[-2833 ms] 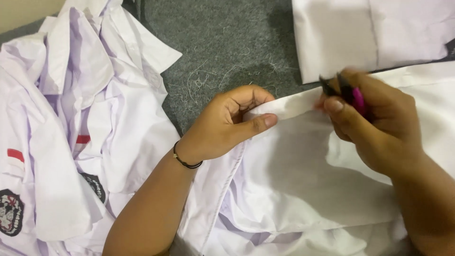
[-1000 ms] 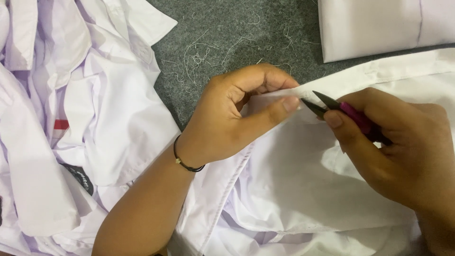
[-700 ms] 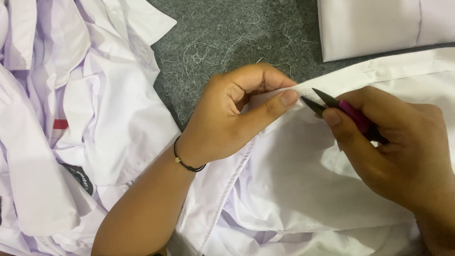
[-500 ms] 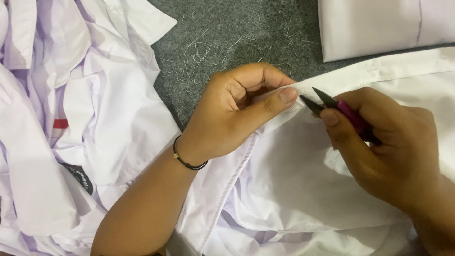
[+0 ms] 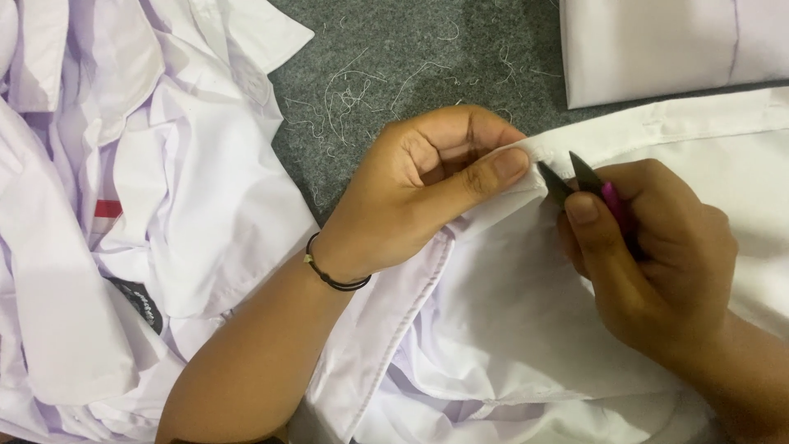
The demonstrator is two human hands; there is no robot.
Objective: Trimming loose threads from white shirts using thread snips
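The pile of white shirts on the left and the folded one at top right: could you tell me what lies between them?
In the head view, grey felt surface strewn with loose thread clippings.

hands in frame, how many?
2. Left hand pinches the white shirt edge at centre; right hand holds pink-handled snips beside it.

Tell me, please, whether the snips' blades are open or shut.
Open: the snips' two dark tips stand apart beside the shirt edge.
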